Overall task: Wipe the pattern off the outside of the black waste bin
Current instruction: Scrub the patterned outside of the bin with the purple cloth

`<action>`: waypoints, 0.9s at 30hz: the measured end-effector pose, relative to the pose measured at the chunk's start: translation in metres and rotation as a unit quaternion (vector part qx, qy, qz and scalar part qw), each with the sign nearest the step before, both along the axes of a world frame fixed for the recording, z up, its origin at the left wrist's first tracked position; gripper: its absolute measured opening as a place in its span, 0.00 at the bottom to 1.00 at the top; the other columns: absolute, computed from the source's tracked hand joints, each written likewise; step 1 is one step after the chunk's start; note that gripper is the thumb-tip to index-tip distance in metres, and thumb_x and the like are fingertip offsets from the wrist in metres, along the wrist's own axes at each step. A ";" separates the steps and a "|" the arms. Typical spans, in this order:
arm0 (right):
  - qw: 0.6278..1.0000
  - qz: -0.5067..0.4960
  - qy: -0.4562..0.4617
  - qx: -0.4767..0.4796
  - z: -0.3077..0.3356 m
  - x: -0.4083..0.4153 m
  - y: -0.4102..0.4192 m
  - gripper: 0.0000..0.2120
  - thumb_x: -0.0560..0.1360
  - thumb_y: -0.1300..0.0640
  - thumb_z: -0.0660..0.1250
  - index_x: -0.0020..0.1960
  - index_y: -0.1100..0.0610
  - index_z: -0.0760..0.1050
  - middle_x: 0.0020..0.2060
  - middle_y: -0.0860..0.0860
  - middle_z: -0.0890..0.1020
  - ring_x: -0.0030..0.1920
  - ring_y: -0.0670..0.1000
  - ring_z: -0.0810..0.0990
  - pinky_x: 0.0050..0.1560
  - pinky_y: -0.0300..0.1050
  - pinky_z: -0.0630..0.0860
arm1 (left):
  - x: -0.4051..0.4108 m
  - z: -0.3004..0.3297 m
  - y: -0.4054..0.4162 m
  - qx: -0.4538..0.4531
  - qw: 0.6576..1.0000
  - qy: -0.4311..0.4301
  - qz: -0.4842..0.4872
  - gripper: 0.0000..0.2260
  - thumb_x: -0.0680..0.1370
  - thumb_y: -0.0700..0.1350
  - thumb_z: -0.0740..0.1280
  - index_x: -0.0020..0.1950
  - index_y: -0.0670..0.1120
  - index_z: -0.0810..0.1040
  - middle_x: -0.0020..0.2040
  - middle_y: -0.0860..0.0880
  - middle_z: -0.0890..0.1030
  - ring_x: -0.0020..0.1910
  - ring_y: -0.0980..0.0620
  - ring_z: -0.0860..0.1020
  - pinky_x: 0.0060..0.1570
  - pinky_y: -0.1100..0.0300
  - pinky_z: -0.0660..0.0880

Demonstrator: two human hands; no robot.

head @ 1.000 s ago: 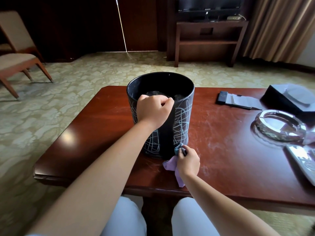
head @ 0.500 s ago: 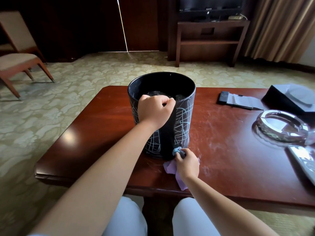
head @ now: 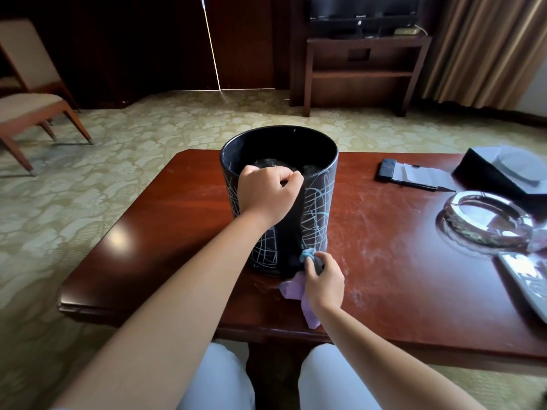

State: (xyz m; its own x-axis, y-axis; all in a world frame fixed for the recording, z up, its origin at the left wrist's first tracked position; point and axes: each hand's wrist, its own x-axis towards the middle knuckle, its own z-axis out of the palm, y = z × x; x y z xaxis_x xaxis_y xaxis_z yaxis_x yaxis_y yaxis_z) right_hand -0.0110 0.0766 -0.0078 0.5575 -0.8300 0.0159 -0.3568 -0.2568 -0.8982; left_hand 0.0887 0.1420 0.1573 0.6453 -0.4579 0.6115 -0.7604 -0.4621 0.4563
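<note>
The right hand (head: pixel 324 281) pinched a lilac cloth (head: pixel 296 290), its bunched tip pressed low on the wall of the black waste bin (head: pixel 318 173); the left hand (head: pixel 268 192) gripped the near rim, fingers curled over it; the bin stood upright on the wooden table (head: pixel 177 217). By my reading the wiping was mid-course; a cleared dark strip faced the person, pale scribbles (head: pixel 315 214) flanking it; the next move called for working the cloth across those lines, or turning the bin. The far side was hidden; the contents were too dark to make out.
</note>
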 end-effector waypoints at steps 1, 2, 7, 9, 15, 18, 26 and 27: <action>1.000 -0.005 -0.017 -0.016 0.003 0.001 0.002 0.12 0.76 0.54 0.65 0.58 0.56 0.76 0.53 0.51 0.80 0.53 0.51 0.78 0.54 0.43 0.72 | 0.000 0.000 0.000 -0.001 1.000 0.001 0.001 0.21 0.74 0.51 0.56 0.23 0.47 0.56 0.18 0.50 0.59 0.24 0.52 0.64 0.43 0.62 0.57; 0.999 -0.008 -0.024 -0.024 0.005 0.001 0.003 0.12 0.77 0.54 0.64 0.59 0.56 0.75 0.54 0.51 0.80 0.53 0.51 0.78 0.54 0.43 0.71 | 0.000 0.000 0.000 -0.002 1.000 0.003 0.001 0.21 0.74 0.51 0.56 0.23 0.47 0.56 0.18 0.50 0.59 0.24 0.53 0.63 0.43 0.61 0.58; 0.994 0.038 0.098 0.034 -0.005 0.003 -0.008 0.14 0.77 0.51 0.62 0.61 0.54 0.74 0.57 0.52 0.80 0.57 0.54 0.77 0.56 0.46 0.72 | 0.000 0.000 0.000 -0.001 1.000 0.002 -0.003 0.21 0.74 0.51 0.56 0.23 0.47 0.56 0.18 0.50 0.59 0.23 0.52 0.64 0.43 0.61 0.59; 0.993 0.041 0.106 0.022 -0.006 0.002 -0.010 0.13 0.77 0.51 0.63 0.60 0.53 0.75 0.57 0.52 0.79 0.57 0.54 0.77 0.54 0.45 0.72 | 0.000 0.000 0.000 0.001 1.000 0.000 -0.001 0.21 0.74 0.51 0.56 0.23 0.48 0.56 0.18 0.50 0.59 0.23 0.52 0.64 0.42 0.61 0.57; 0.997 0.022 0.065 -0.022 -0.003 0.002 -0.008 0.12 0.78 0.53 0.61 0.61 0.53 0.72 0.58 0.51 0.76 0.56 0.53 0.75 0.54 0.45 0.70 | 0.000 -0.001 0.000 0.000 1.000 -0.009 0.002 0.21 0.74 0.51 0.57 0.22 0.48 0.57 0.17 0.51 0.58 0.23 0.53 0.63 0.42 0.61 0.57; 0.992 0.053 0.118 0.008 -0.007 0.002 -0.015 0.13 0.78 0.52 0.61 0.61 0.53 0.73 0.59 0.52 0.77 0.59 0.54 0.75 0.57 0.46 0.71 | 0.000 -0.001 0.000 0.000 1.000 -0.003 0.002 0.21 0.74 0.51 0.57 0.22 0.49 0.57 0.17 0.51 0.58 0.23 0.54 0.63 0.44 0.60 0.60; 0.996 0.050 0.075 -0.008 -0.004 0.001 -0.016 0.13 0.78 0.52 0.61 0.61 0.54 0.74 0.58 0.51 0.77 0.57 0.53 0.76 0.52 0.42 0.70 | -0.001 -0.001 0.000 0.002 1.000 -0.001 0.002 0.21 0.74 0.51 0.56 0.22 0.50 0.57 0.17 0.51 0.59 0.23 0.55 0.63 0.45 0.60 0.60; 0.995 0.056 0.088 -0.002 -0.005 0.001 -0.017 0.13 0.78 0.52 0.61 0.61 0.54 0.74 0.58 0.52 0.77 0.58 0.53 0.76 0.54 0.44 0.71 | -0.001 -0.001 0.000 0.002 1.000 -0.003 0.002 0.21 0.74 0.51 0.56 0.22 0.50 0.57 0.17 0.51 0.59 0.23 0.54 0.63 0.45 0.60 0.60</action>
